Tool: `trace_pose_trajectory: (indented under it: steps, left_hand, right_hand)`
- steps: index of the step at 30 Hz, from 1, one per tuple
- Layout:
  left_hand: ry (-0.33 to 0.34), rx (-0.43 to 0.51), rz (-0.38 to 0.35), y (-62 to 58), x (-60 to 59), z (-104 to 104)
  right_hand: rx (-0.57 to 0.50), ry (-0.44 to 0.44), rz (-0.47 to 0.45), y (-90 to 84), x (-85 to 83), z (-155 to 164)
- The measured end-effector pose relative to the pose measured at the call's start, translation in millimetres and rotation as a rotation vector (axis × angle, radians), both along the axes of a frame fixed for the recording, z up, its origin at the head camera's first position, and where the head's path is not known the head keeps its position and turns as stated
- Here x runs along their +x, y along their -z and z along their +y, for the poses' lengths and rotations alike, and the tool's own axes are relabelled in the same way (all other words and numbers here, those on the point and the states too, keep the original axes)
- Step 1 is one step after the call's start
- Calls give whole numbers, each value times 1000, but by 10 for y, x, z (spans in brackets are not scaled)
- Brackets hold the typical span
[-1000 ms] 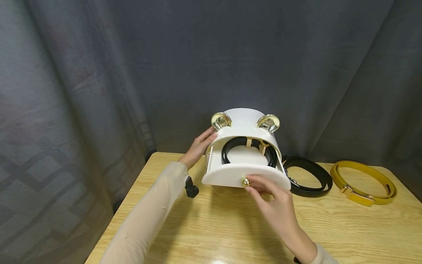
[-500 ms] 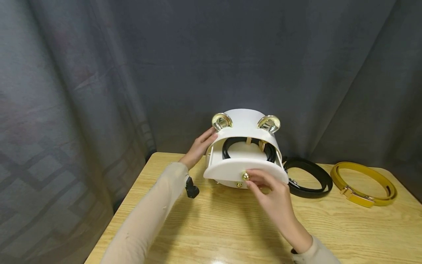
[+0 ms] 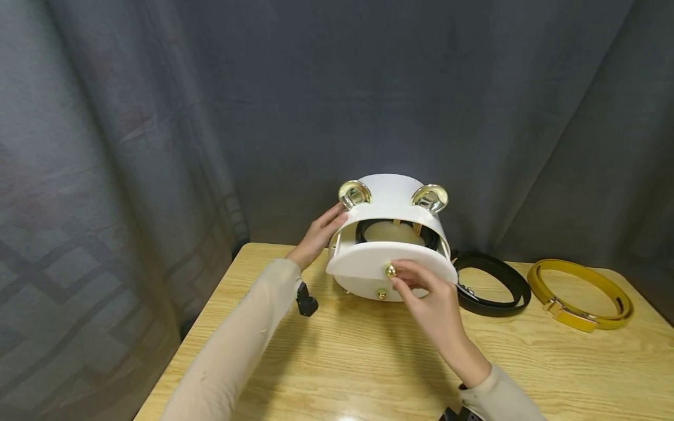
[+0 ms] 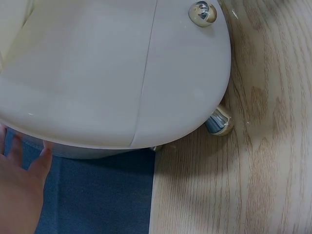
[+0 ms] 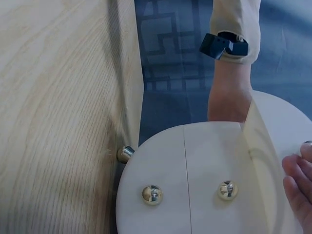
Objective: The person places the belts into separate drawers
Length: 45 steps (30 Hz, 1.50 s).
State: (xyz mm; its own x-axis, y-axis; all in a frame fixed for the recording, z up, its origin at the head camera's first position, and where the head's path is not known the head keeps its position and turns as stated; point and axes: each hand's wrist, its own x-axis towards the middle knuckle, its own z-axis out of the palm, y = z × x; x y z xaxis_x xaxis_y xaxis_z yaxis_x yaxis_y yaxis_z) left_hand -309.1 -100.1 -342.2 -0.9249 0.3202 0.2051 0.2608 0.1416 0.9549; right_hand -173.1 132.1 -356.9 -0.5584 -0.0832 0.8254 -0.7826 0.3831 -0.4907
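Head view: white box (image 3: 392, 202), gold-knobbed drawer (image 3: 391, 269).

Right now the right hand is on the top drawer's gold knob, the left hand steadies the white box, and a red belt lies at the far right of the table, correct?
Not quite: the belt at the far right is yellow, not red, as the head view shows. The rest holds: the right hand pinches the top drawer's gold knob and the left hand steadies the white box on the table.
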Motion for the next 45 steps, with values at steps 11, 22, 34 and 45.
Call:
trace_pose_trajectory:
  steps: [11,22,34,45]
  left_hand:
    - [-3,-14,4,6,-28,1]
    - [1,-1,-7,3,-35,5]
    - [1,16,-5,-1,-20,23]
    - [-41,7,11,5,-15,43]
  right_hand:
    - [5,28,37,25,-184,-23]
    - [12,43,42,8,-322,-15]
    - [32,58,51,23,-453,27]
    - [29,39,49,55,-556,44]
